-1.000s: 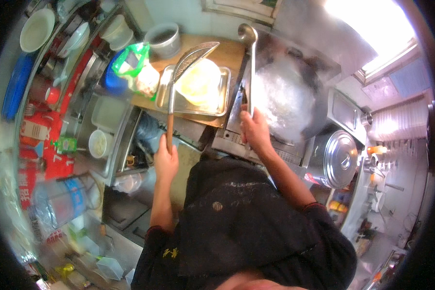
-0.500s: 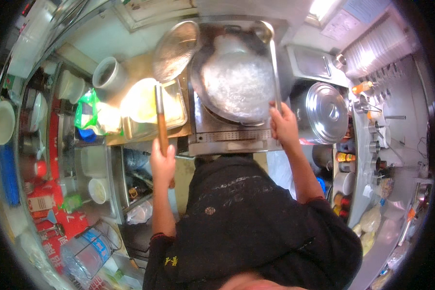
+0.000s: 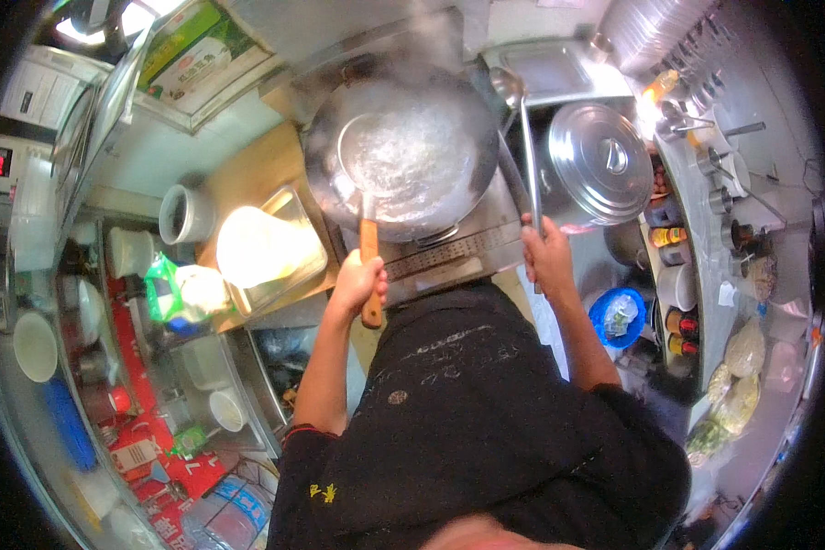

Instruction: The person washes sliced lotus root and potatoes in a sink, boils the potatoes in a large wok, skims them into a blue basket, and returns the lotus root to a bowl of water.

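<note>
My left hand [image 3: 358,284] grips the wooden handle of a round wire strainer [image 3: 376,165]. Its basket sits inside the big steaming wok [image 3: 467,197], among bubbling white contents. My right hand [image 3: 548,259] holds the long metal handle of a ladle [image 3: 528,147]. The ladle's bowl rests at the wok's upper right rim. The wok stands on a steel stove straight in front of me.
A steel tray [image 3: 293,266] with a pale heap lies on a wooden board left of the wok. A grey pot [image 3: 185,214] stands behind it. A large lidded pot [image 3: 601,163] is to the right, then bottles, a blue bowl [image 3: 618,316] and bowls on shelves at the left.
My left hand swung the strainer from over the tray rightward into the wok. My right hand stayed on the ladle handle. The view shifted, so the wok now lies in front of me.
</note>
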Demonstrator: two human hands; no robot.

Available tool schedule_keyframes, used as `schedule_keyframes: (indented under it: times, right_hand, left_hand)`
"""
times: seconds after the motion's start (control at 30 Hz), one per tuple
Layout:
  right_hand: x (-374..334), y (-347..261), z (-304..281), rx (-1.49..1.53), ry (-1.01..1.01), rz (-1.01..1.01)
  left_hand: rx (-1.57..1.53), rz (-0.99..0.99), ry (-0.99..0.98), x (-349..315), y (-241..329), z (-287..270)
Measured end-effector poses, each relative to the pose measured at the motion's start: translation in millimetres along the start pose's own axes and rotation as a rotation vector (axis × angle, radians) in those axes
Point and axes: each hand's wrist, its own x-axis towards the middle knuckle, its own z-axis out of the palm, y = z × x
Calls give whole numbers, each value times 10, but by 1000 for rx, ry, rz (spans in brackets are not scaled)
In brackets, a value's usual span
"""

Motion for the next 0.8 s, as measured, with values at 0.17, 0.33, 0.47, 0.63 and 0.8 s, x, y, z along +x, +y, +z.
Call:
schedule_keyframes:
  times: [0.17,0.33,0.47,0.63,0.8]
  right_hand:
    - [17,-91,-71,20,29,6]
    - [48,-178,-93,13,15,-4]
    - [60,-203,-82,23,-2,-36]
    - [58,-271,79,4,-24,-54]
    - [41,-347,333,-4,-111,-39]
  left_hand:
    - [-366,-127,-312,-96,75,263]
    - [-530,-151,-498,-232,94,306]
    - [-547,-52,-538,-676,331,235]
    - [-546,3,-441,-770,337,59]
    - [-558,1,-292,-819,44,-160]
